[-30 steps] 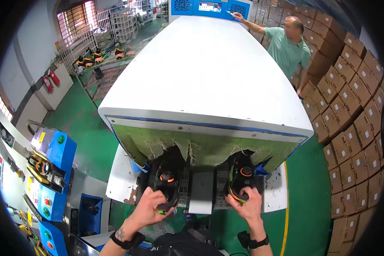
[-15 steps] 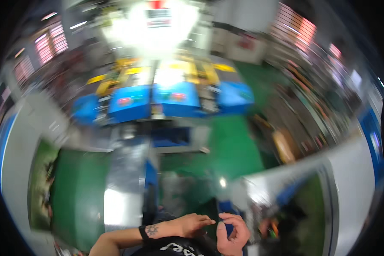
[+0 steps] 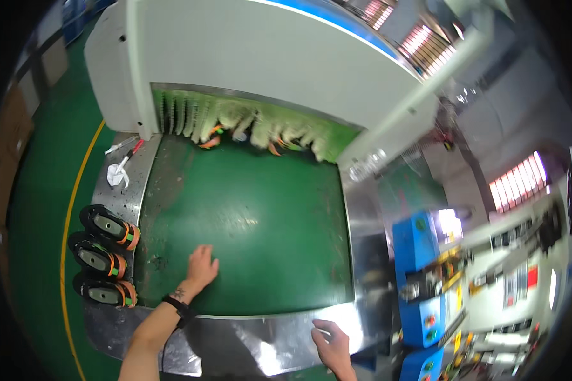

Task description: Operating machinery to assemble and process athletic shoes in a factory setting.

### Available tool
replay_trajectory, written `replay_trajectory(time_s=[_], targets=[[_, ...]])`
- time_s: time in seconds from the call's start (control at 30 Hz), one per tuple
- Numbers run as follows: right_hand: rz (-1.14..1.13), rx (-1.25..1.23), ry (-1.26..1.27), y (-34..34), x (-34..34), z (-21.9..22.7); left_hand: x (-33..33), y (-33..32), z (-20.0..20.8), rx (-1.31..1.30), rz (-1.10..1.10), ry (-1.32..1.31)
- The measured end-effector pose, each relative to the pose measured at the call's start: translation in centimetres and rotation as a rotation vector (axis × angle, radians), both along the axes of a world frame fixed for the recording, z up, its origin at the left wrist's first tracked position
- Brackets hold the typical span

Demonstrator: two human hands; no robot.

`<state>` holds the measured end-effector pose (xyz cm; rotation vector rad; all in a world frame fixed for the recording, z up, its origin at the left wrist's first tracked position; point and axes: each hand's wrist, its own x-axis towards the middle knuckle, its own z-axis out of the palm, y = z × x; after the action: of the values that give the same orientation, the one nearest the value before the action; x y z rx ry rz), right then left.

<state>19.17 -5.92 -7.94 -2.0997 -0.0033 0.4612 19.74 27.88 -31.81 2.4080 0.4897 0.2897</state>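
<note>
My left hand (image 3: 203,265) hovers over or rests on the near left of a green belt (image 3: 248,209), fingers stretched out and nothing in them. My right hand (image 3: 332,346) is over the metal front ledge (image 3: 260,343) at the right, its fingers loosely curved and apart with no object visible in them. Left of my left hand, three black shoe-like pieces with orange and green ends (image 3: 100,259) lie in a row on the metal side ledge. At the far end, several orange and black pieces (image 3: 274,147) are partly hidden under a pale fringe curtain (image 3: 235,120).
A large grey-white machine housing (image 3: 254,51) spans the belt's far end. A red-handled tool (image 3: 133,151) and a crumpled white piece (image 3: 115,174) lie on the left ledge. Clear plastic (image 3: 367,165) sits at the far right. Blue machines (image 3: 419,279) stand to the right.
My view has swung from the row of blue machines to the belt, and those machines now appear at the right. My hands, close together before, are now wide apart.
</note>
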Motion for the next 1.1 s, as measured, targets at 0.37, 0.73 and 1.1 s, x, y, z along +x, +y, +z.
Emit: replay_trajectory(time_s=[0.37, 0.73, 1.1], targets=[[1.136, -0.797, -1.295, 25.6, 47.5, -9.9, 0.8, 8.9, -6.4, 0.177, 0.233, 0.073], [0.742, -1.424, -0.980, 23.7, 55.2, -16.1, 0.5, 8.1, -6.0, 0.246, 0.293, 0.011], [-0.021, -0.113, -0.017, -0.1, 7.2, 3.4, -0.3, -2.9, 7.8, -1.203, -0.124, 0.600]])
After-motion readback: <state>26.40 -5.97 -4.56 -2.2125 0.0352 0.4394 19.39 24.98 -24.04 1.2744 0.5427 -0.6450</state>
